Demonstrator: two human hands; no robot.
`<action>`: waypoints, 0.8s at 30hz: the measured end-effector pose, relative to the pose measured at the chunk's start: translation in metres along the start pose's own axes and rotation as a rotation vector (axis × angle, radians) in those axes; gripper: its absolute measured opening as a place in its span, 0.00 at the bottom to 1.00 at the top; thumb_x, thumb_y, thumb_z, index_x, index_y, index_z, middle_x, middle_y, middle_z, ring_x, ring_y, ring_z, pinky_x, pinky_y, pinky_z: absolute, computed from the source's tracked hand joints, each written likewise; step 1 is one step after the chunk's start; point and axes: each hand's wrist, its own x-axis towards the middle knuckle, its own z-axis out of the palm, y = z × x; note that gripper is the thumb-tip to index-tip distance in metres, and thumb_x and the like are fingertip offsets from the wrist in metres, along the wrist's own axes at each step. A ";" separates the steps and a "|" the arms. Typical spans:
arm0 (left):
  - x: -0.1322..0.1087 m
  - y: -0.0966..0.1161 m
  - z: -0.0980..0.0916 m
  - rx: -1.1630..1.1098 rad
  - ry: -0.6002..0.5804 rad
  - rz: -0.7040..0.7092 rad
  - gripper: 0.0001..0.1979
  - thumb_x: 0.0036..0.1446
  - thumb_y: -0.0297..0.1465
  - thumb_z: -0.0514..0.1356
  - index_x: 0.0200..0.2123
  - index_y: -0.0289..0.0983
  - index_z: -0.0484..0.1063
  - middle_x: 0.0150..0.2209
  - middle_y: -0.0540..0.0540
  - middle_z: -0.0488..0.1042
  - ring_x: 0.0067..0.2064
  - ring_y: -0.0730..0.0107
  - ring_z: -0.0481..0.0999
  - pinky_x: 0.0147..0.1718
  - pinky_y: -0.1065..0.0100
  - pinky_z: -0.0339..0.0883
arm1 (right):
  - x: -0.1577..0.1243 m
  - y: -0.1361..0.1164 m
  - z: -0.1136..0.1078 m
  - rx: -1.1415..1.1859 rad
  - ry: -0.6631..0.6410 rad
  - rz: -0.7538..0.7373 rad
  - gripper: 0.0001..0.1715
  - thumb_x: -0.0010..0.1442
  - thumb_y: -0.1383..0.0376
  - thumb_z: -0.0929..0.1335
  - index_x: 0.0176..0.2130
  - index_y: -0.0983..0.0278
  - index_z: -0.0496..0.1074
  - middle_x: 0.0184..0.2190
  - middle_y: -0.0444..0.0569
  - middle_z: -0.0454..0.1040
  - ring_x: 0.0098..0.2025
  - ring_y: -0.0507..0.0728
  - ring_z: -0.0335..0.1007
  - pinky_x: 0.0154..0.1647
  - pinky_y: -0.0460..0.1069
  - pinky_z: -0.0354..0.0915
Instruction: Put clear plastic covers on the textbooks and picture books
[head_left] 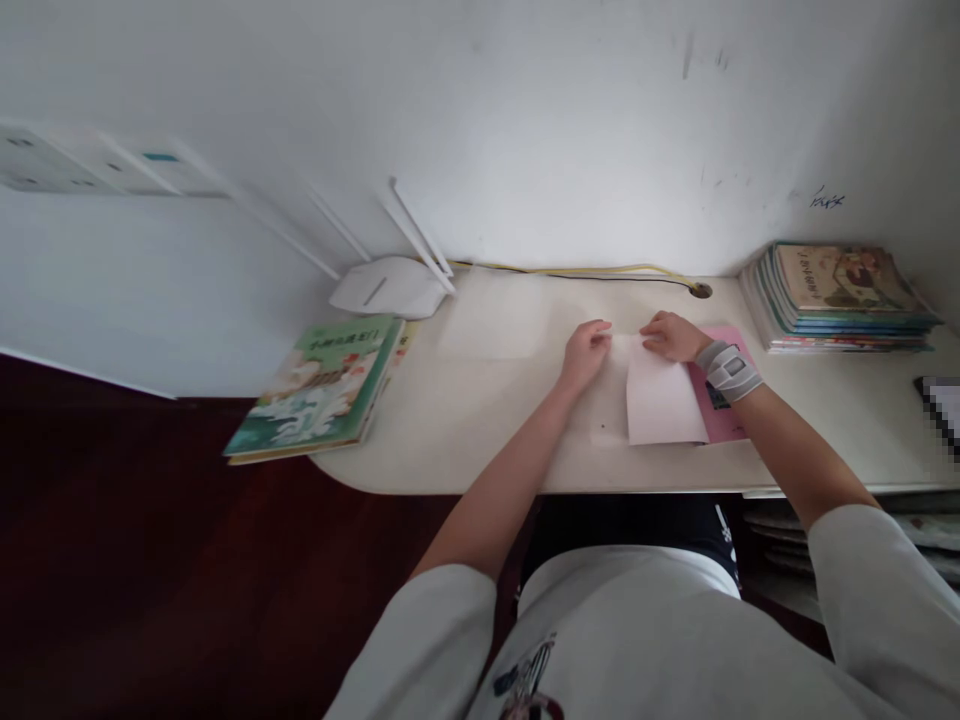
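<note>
A pink booklet [727, 422] lies near the front of the desk, its white inner page [664, 402] folded over to the left. My right hand [673, 337], with a grey band on the wrist, closes its fingers on the upper edge of that page. Left of the page lies a clear, pale plastic book cover [609, 420], hard to tell from the white desk. My left hand [589, 352] pinches its upper edge. Another faint translucent sheet [491, 320] rests on the desk farther left.
On the white desk [435, 430], a router [390, 287] with antennas stands at the back left. Green picture books [315, 385] overhang the left edge. A book stack [847, 300] is at right, a blurred dark-edged object [941, 410] beyond. A cable [570, 272] runs along the wall.
</note>
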 end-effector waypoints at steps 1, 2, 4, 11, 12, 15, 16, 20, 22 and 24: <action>-0.001 0.000 0.001 0.020 -0.001 0.009 0.16 0.53 0.22 0.53 0.45 0.34 0.70 0.53 0.40 0.69 0.45 0.72 0.74 0.50 0.64 0.66 | 0.000 0.000 0.000 0.006 0.000 -0.002 0.16 0.54 0.63 0.65 0.39 0.68 0.77 0.36 0.55 0.75 0.42 0.59 0.70 0.48 0.51 0.63; -0.001 0.000 0.002 0.042 -0.006 0.017 0.16 0.53 0.21 0.52 0.45 0.34 0.70 0.53 0.40 0.68 0.44 0.72 0.75 0.49 0.65 0.66 | 0.000 0.000 0.001 0.012 0.005 -0.001 0.17 0.54 0.63 0.65 0.39 0.68 0.77 0.36 0.55 0.75 0.41 0.59 0.70 0.48 0.51 0.63; -0.002 0.001 0.004 0.087 -0.018 0.028 0.17 0.54 0.21 0.51 0.46 0.33 0.69 0.53 0.40 0.69 0.44 0.73 0.75 0.49 0.66 0.67 | 0.001 -0.001 0.005 0.023 0.030 0.008 0.18 0.54 0.62 0.65 0.40 0.68 0.77 0.38 0.55 0.75 0.42 0.60 0.71 0.49 0.52 0.63; -0.003 0.018 -0.015 0.277 -0.029 -0.025 0.17 0.52 0.23 0.55 0.47 0.33 0.70 0.49 0.38 0.72 0.45 0.65 0.74 0.50 0.60 0.65 | -0.005 0.002 0.023 0.100 0.317 0.153 0.29 0.60 0.53 0.60 0.53 0.67 0.69 0.54 0.59 0.65 0.57 0.63 0.60 0.60 0.59 0.55; -0.008 0.024 -0.019 0.319 -0.011 -0.025 0.17 0.53 0.23 0.55 0.47 0.32 0.70 0.51 0.37 0.70 0.47 0.62 0.73 0.52 0.57 0.63 | -0.009 0.004 0.024 0.147 0.355 0.170 0.30 0.60 0.51 0.60 0.53 0.67 0.68 0.55 0.60 0.64 0.58 0.63 0.59 0.60 0.59 0.55; -0.038 0.052 -0.019 0.552 0.020 0.120 0.17 0.57 0.27 0.53 0.51 0.33 0.67 0.55 0.35 0.66 0.56 0.56 0.65 0.56 0.53 0.56 | -0.024 0.010 0.024 0.283 0.362 0.163 0.33 0.57 0.48 0.62 0.54 0.66 0.67 0.56 0.59 0.63 0.59 0.62 0.58 0.61 0.58 0.55; -0.053 0.062 -0.012 0.657 0.003 0.223 0.18 0.59 0.29 0.52 0.52 0.33 0.66 0.55 0.35 0.65 0.57 0.55 0.64 0.55 0.53 0.56 | -0.029 0.011 0.024 0.313 0.354 0.154 0.33 0.57 0.48 0.63 0.54 0.65 0.67 0.56 0.58 0.63 0.58 0.62 0.59 0.60 0.59 0.55; -0.117 0.089 0.034 0.834 -0.335 0.600 0.26 0.61 0.42 0.50 0.58 0.33 0.59 0.60 0.35 0.61 0.61 0.52 0.59 0.57 0.51 0.54 | -0.039 0.013 0.027 0.370 0.378 0.127 0.28 0.56 0.53 0.64 0.53 0.63 0.68 0.50 0.56 0.68 0.53 0.61 0.65 0.57 0.59 0.60; -0.138 0.090 0.054 0.913 -0.376 0.636 0.30 0.60 0.45 0.50 0.59 0.32 0.57 0.62 0.32 0.57 0.62 0.47 0.56 0.57 0.49 0.53 | -0.039 0.013 0.028 0.358 0.358 0.093 0.25 0.55 0.56 0.65 0.49 0.64 0.71 0.49 0.55 0.69 0.52 0.60 0.66 0.56 0.59 0.61; -0.147 0.085 0.066 0.979 -0.360 0.627 0.27 0.62 0.40 0.50 0.60 0.32 0.56 0.62 0.31 0.56 0.63 0.47 0.56 0.57 0.49 0.53 | -0.038 0.013 0.030 0.327 0.325 0.062 0.21 0.53 0.58 0.66 0.46 0.64 0.73 0.49 0.55 0.69 0.51 0.61 0.66 0.57 0.59 0.60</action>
